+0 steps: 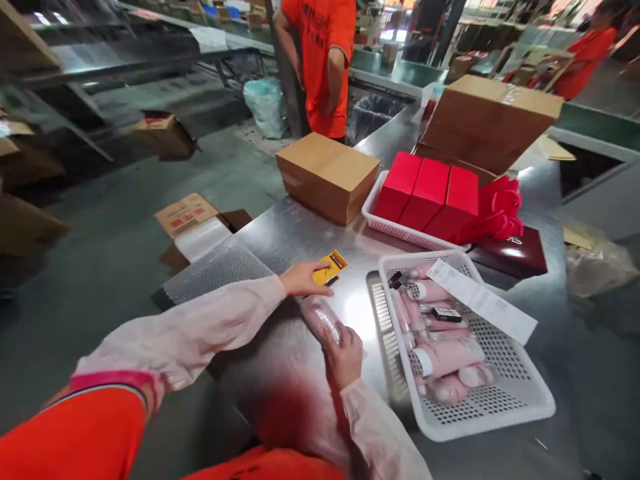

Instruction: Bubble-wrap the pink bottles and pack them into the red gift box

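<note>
My left hand (303, 278) reaches across the steel table (280, 233) and closes on a small yellow tool (329, 268) with a dark tip. My right hand (344, 353) grips a pink item wrapped in bubble wrap (321, 319), which lies on the table close to my body. Just right of it stands a white plastic basket (520, 400) filled with several pink tubes (440, 357), small dark items and a white paper slip (483, 300).
A closed cardboard box (327, 175) sits further back. A second white basket (395, 230) holds three red boxes (427, 193) beside red ribbon (497, 210) and a dark red box (515, 253). An open carton (493, 120) stands behind. A person in an orange shirt (323, 60) stands at the far end. Bubble wrap sheet (215, 267) hangs at the left edge.
</note>
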Action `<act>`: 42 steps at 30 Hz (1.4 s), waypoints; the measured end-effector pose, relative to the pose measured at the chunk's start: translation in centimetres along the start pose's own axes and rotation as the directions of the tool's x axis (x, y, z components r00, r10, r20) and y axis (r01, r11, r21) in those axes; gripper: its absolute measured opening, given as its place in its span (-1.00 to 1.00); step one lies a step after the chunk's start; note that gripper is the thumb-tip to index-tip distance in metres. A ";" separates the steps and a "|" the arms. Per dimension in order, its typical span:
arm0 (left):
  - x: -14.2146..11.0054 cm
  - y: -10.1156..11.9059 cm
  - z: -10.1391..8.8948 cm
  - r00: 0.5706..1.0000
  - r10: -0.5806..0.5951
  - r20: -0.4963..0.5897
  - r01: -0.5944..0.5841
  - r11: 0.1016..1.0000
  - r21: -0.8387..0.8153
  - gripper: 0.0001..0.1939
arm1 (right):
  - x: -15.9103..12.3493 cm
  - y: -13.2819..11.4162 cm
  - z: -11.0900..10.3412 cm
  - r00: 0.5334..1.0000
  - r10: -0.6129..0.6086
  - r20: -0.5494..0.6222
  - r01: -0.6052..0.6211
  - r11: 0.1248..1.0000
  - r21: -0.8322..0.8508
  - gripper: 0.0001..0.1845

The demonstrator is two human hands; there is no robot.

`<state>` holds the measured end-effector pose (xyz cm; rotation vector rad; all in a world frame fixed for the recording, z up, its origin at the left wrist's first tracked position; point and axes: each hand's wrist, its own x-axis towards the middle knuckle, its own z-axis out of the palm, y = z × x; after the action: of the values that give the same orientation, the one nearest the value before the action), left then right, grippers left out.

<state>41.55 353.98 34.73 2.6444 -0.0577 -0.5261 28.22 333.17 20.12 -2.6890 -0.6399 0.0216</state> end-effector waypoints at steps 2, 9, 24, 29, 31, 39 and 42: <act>-3.9 0.2 -1.1 0.998 -0.061 0.013 0.062 0.993 -0.097 -0.16 | 0.0 -0.2 0.2 1.000 0.005 -0.018 -0.005 1.000 0.010 -0.61; -10.7 3.3 -0.2 0.981 -0.161 -0.108 0.152 0.984 -0.088 -0.28 | -0.1 0.0 0.7 0.999 0.004 -0.054 -0.002 1.000 0.028 -0.65; -13.7 1.4 4.1 0.988 -0.152 0.034 0.148 0.984 0.094 -0.28 | 6.1 -2.3 -3.5 0.917 0.292 0.271 -0.247 0.951 -0.188 -0.20; -16.9 -1.3 6.4 0.972 -0.218 0.083 0.214 0.976 0.048 -0.29 | 9.4 0.9 -5.0 0.828 0.335 0.450 -0.300 0.942 -0.149 -0.11; -15.9 -1.7 7.4 0.977 -0.200 0.081 0.200 0.980 0.003 -0.28 | 10.1 0.7 -5.6 0.831 0.335 0.444 -0.282 0.942 -0.182 -0.05; -12.2 -1.2 7.6 0.989 -0.145 0.003 0.145 0.986 -0.080 -0.27 | 12.2 0.1 -6.5 0.867 0.276 0.414 -0.237 0.961 -0.143 -0.22; -12.8 -1.4 6.7 0.996 -0.094 0.001 0.094 0.992 -0.090 -0.26 | 12.4 1.6 -6.8 0.764 0.262 0.590 -0.323 0.947 -0.003 -0.28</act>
<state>27.16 354.03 33.09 2.5697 0.0903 -0.5426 40.72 334.92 26.73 -2.6396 -0.3483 0.9760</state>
